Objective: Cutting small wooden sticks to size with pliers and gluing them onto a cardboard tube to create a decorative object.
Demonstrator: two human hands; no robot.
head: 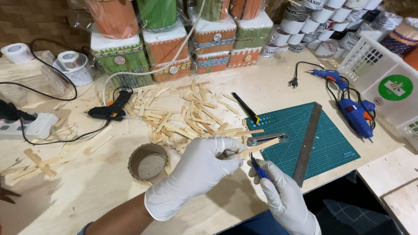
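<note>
The left hand (198,167), in a white glove, grips a flat wooden stick (257,148) just above the wooden surface (100,182). The right hand (283,196), also gloved, holds blue-handled cutting pliers (260,170), whose jaws meet the stick. A green cutting mat (322,143) lies beyond the hands and carries a steel ruler (308,141). A pile of cut sticks (183,115) lies left of the mat. A cardboard ring (148,163) stands near the left hand.

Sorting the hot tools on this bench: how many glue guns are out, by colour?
Black glue gun: 1
Blue glue guns: 2
Total: 3
</note>
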